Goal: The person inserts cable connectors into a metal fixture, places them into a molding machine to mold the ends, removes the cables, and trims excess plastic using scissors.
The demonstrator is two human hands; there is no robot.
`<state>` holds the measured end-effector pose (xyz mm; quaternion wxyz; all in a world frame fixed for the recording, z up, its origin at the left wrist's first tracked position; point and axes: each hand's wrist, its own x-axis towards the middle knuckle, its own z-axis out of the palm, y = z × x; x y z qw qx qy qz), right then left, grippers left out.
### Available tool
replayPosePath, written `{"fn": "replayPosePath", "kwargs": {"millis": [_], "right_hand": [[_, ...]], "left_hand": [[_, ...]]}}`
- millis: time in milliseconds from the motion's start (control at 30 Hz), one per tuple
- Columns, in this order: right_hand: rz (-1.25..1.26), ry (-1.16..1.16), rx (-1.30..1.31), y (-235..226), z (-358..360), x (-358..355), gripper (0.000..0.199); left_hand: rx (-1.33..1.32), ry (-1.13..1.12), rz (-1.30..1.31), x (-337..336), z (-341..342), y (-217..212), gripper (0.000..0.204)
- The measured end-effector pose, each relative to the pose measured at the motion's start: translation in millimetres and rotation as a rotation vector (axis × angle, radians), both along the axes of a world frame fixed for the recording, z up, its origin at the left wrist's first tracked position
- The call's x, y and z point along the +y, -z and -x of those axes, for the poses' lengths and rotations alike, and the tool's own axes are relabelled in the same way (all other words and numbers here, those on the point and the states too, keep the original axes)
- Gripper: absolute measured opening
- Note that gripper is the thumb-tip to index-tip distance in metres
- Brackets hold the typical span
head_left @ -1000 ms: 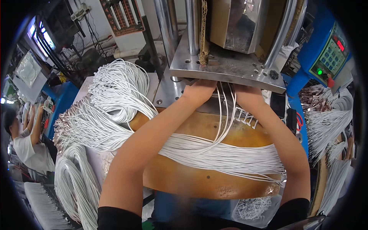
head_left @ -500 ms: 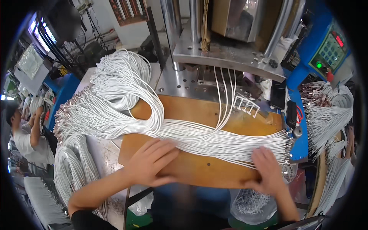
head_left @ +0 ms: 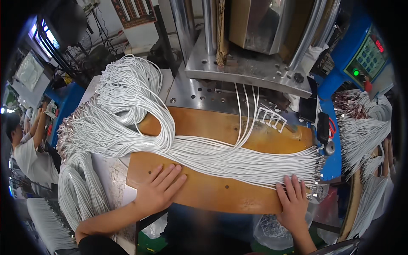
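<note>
A wide bundle of white cables [head_left: 242, 163] lies across a brown wooden board [head_left: 212, 193], its metal-tipped ends fanned out at the right edge. My left hand [head_left: 157, 193] rests flat on the board's front left part, fingers spread, just below the bundle. Over the board's right front edge lies my right hand [head_left: 293, 206], its outstretched fingertips touching or close to the lower cables near their tips; it grips nothing. A few separate cables [head_left: 239, 110] run from the bundle back under the press plate. Beside them lies a white plastic frame-like moulded piece [head_left: 270, 119].
A metal press [head_left: 250, 78] stands behind the board, with a blue control box [head_left: 361, 59] to its right. Coiled cables [head_left: 131, 80] pile up at left. A phone [head_left: 307, 108] and a black-handled tool [head_left: 323, 127] lie at right. A plastic bag [head_left: 272, 231] hangs below. Another person [head_left: 32, 157] works at far left.
My left hand has drawn back from the cables onto the board, toward me. My right hand has slid down off the bundle toward the board's front edge. The view has shifted slightly.
</note>
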<state>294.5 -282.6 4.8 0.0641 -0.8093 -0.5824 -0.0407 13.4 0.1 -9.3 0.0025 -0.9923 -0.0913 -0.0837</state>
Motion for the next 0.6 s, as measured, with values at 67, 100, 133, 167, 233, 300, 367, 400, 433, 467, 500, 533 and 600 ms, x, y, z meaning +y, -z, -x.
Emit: {"fn": "replayPosePath", "kwargs": {"millis": [67, 100, 133, 167, 233, 300, 367, 400, 433, 467, 500, 533, 600], "right_hand": [[0.006, -0.006, 0.033, -2, 0, 1, 0.062], [0.003, -0.008, 0.024, -2, 0, 2, 0.062], [0.001, -0.008, 0.016, -2, 0, 2, 0.064], [0.000, -0.008, 0.010, -1, 0, 1, 0.065], [-0.001, -0.012, -0.007, -3, 1, 1, 0.065], [-0.006, -0.011, -0.021, -9, 4, 0, 0.066], [-0.018, -0.014, 0.146, -24, 6, 3, 0.069], [-0.022, -0.004, 0.139, -29, 2, 9, 0.069], [-0.046, -0.166, 0.269, -39, -6, 18, 0.071], [-0.069, -0.328, 0.399, -48, -13, 29, 0.074], [-0.091, -0.255, 0.457, -46, -23, 44, 0.071], [-0.115, -0.168, 0.503, -42, -34, 61, 0.068], [-0.246, 0.028, 0.449, -38, -59, 105, 0.062]], "left_hand": [[-0.002, -0.002, 0.005, -2, 1, -4, 0.059], [0.002, -0.002, 0.018, -2, 2, -5, 0.060], [-0.007, -0.004, 0.015, -2, 2, -7, 0.060], [0.013, -0.003, 0.028, -2, 1, -9, 0.060], [0.025, -0.005, 0.038, -2, 2, -11, 0.060], [-0.005, 0.007, -0.016, -3, 1, -11, 0.059], [-0.027, 0.048, 0.147, -8, -6, -26, 0.057], [-0.042, 0.096, 0.321, -8, -17, -31, 0.055], [-0.041, 0.092, 0.315, -15, -24, -35, 0.055], [-0.098, 0.258, 0.347, -23, -35, -36, 0.053], [-0.150, 0.417, 0.380, -33, -48, -37, 0.051], [-0.206, 0.461, 0.328, -42, -68, -38, 0.049], [-0.161, 0.529, 0.262, -64, -122, -38, 0.044]]}}
